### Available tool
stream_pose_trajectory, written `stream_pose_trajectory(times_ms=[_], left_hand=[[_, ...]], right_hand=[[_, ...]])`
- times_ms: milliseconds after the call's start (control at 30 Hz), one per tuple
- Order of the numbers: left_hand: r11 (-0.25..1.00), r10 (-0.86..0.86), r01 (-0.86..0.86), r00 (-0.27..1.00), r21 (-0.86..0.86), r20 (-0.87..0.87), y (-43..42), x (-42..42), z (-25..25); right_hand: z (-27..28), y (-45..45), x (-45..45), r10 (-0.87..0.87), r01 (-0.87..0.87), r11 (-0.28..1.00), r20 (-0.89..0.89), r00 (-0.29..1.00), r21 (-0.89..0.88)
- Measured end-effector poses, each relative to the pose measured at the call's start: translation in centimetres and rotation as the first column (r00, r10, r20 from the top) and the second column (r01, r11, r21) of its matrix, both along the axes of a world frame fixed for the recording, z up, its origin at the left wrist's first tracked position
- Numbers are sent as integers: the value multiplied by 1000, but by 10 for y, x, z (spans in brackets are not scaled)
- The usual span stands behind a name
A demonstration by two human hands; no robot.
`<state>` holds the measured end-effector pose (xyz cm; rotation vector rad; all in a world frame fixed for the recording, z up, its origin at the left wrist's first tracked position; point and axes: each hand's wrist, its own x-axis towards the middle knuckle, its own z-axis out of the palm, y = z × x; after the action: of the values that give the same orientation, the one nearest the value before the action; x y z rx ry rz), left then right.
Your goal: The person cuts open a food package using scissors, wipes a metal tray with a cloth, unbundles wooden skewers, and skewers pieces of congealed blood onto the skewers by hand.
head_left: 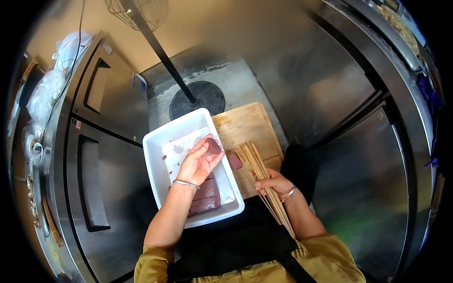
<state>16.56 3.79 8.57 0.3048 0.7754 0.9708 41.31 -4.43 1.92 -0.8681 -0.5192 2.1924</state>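
Observation:
Over the white tub (153, 155), my left hand (199, 161) is turned palm up, its fingers curled around a reddish-brown block (213, 146). Larger blocks of the same colour (206, 193) lie in the near part of the tub, partly under my left wrist. My right hand (273, 183) grips a bundle of thin wooden skewers (257, 162) to the right of the tub. Another reddish-brown piece (235, 161) rests on the wooden board (243, 123), beside the skewer tips.
A black round stand base (204, 96) with a pole is on the floor beyond the tub. Steel cabinets rise at the left (111, 146) and right (354, 155). Plastic bags (46, 96) sit on the left counter.

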Motion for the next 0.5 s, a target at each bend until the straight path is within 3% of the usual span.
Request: stream_pose_trajectory(times_ms=[167,333,500], left_hand=[[994,-51,61,993,93,-110,0,13,15],[975,-127,181,932,130,-339,5,11,6],[978,-126,174,934,118,-335,4,15,8]], right_hand=[[0,0,2,8,-9,999,17,1000,34],[-1,0,3,-40,39,998,15,999,53],[-5,2,4,-10,9,996,4,1000,93]])
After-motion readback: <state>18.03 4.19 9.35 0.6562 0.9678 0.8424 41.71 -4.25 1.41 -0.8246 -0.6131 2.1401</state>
